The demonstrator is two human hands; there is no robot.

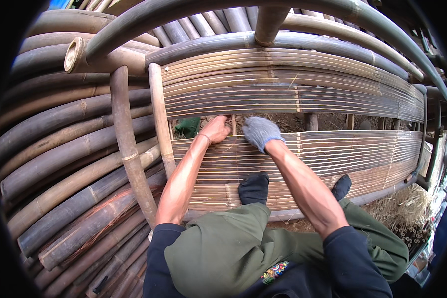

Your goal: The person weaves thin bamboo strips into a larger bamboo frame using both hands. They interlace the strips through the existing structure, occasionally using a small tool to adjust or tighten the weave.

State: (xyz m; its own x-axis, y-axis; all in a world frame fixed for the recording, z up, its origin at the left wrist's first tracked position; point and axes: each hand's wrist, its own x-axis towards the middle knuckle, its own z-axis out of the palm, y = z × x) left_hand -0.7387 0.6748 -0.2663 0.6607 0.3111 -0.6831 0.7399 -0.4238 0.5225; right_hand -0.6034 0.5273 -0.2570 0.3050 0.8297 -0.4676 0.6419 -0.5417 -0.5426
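Most fingertips hidden; L hand (pixel 215 130), gloved R hand (pixel 261 133) at bamboo slats (pixel 352 151); can't tell grip.

The left side is filled by a stack of thick bamboo poles (pixel 67 116), browns and dark greys mixed, and among them a pole with frayed reddish fibres (pixel 115 212) is seen lower down. Beyond, at the top, more slanting bamboo poles (pixel 201 24) are ranged side by side. At the right, pale straw (pixel 400 203) is scattered on the ground, near which a cluster of small round ends (pixel 411 234) is seen, possibly cut bamboo, though blurred by the lens rim.
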